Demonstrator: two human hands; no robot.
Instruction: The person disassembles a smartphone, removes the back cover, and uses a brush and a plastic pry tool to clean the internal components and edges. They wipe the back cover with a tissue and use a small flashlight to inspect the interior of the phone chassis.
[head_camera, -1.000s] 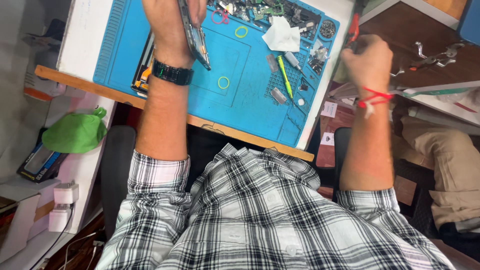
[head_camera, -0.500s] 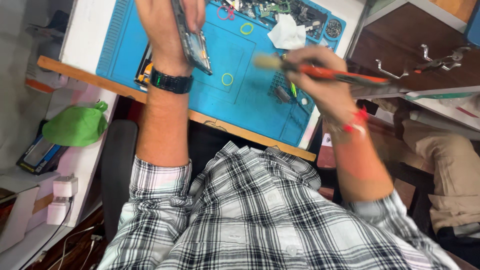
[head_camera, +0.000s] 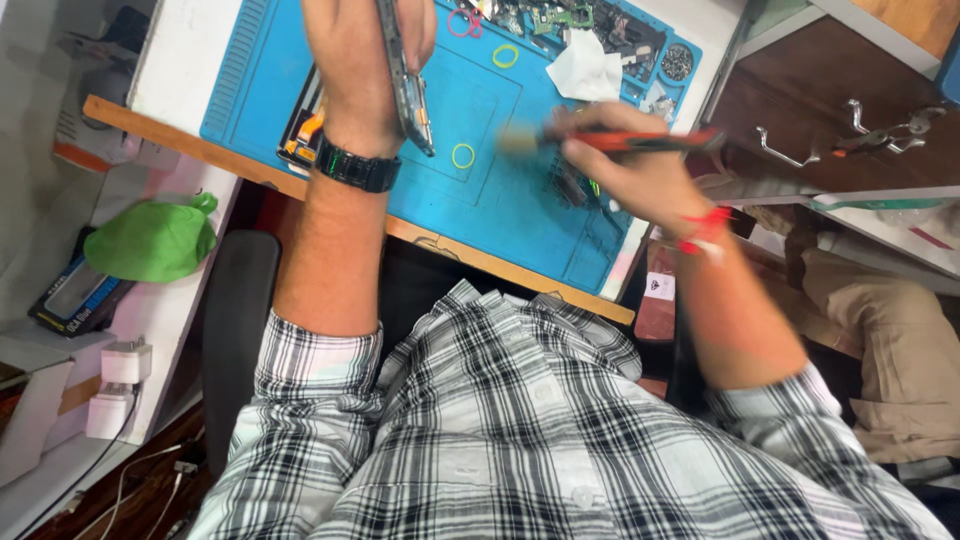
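The left hand (head_camera: 365, 70) grips a phone frame (head_camera: 405, 85) edge-on; at its three o'clock, the right hand (head_camera: 625, 165) pinches a brush (head_camera: 610, 142) (red-handled, blurred) over the blue mat (head_camera: 500, 210).

A white table (head_camera: 185, 60) with a wooden front edge carries a blue repair mat (head_camera: 500, 200), on which lie yellow-green rubber rings (head_camera: 463, 155), a crumpled white tissue (head_camera: 585, 72) and small circuit-board parts (head_camera: 545, 15) (clustered along its far edge).

Green cloth bundle (head_camera: 150, 238), white tissue (head_camera: 585, 72), yellow rings (head_camera: 463, 155) on blue mat (head_camera: 500, 210).
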